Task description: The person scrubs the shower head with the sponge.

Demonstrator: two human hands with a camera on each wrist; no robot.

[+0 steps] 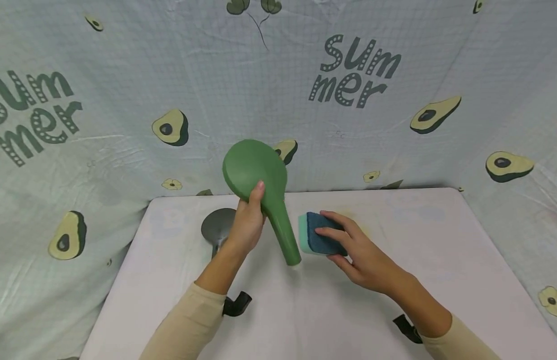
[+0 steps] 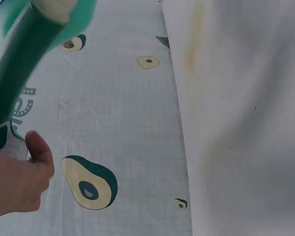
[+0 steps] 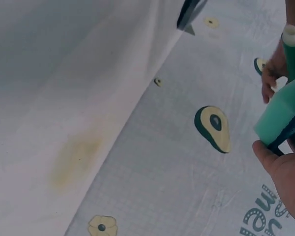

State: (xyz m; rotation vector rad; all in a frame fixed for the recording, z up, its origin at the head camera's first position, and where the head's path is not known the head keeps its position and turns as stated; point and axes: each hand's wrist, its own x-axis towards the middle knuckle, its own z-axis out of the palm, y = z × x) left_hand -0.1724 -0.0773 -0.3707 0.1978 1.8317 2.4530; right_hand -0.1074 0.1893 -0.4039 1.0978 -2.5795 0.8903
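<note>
My left hand (image 1: 248, 224) grips a green water scoop (image 1: 256, 170) at the neck, with the thumb on its rounded bowl. The scoop is held above the table, its handle slanting down to the right. In the left wrist view the whitish handle end of the scoop (image 2: 19, 64) shows beyond the left hand (image 2: 17, 184). A two-layer sponge (image 1: 325, 235), dark blue and mint green, is pinched between the thumb and fingers of my right hand (image 1: 364, 255). The mint side of the sponge (image 3: 280, 115) faces the scoop's handle; a small gap separates them in the head view.
On the white table (image 1: 341, 315) a dark grey round-headed utensil (image 1: 217, 225) lies behind the left forearm, which hides most of its handle. A cloth (image 1: 242, 80) printed with avocados hangs behind the table. Black pieces (image 1: 237, 304) stick out at both wrists.
</note>
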